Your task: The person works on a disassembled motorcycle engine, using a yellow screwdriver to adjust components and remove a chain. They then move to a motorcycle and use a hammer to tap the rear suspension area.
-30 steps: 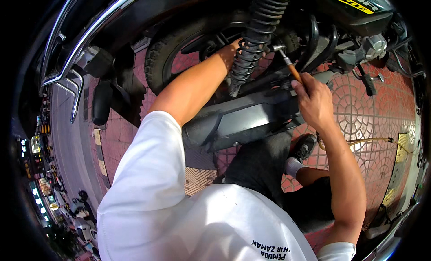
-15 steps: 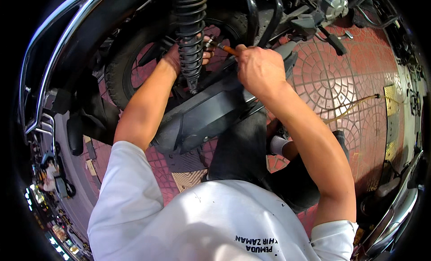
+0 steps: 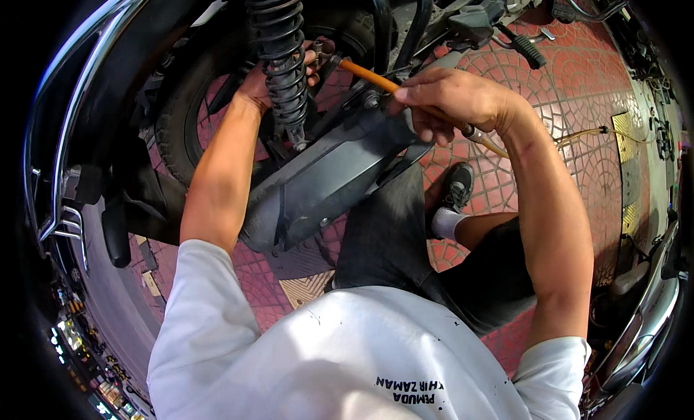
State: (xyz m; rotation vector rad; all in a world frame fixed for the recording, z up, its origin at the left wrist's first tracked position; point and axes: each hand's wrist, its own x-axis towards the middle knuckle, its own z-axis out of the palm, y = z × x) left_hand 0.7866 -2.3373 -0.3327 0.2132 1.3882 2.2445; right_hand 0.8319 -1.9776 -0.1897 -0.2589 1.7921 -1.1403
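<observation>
My left hand (image 3: 253,87) reaches behind the black coil-spring shock absorber (image 3: 284,66) of a motorcycle. Its fingers come out on the far side, closed around a metal fitting (image 3: 329,59) inside the rear wheel; the spring hides part of the grip. From that fitting an orange air hose (image 3: 367,74) slopes down to the right. My right hand (image 3: 466,98) holds this hose between thumb and fingers, above the black chain cover (image 3: 340,178). Past my palm, a metal coupling (image 3: 473,133) joins it to a thinner yellowish hose (image 3: 567,139).
The black rear tyre (image 3: 170,131) stands left of the shock absorber. A chrome rail (image 3: 54,131) curves along the left. Red patterned paving (image 3: 520,196) lies under the motorcycle and my legs. A foot peg (image 3: 530,51) juts out at upper right, and another vehicle's edge (image 3: 650,311) shows at lower right.
My right hand has slid right along the orange hose, away from the fitting, baring more of it and the coupling. The left hand keeps its place at the wheel; the view has shifted slightly.
</observation>
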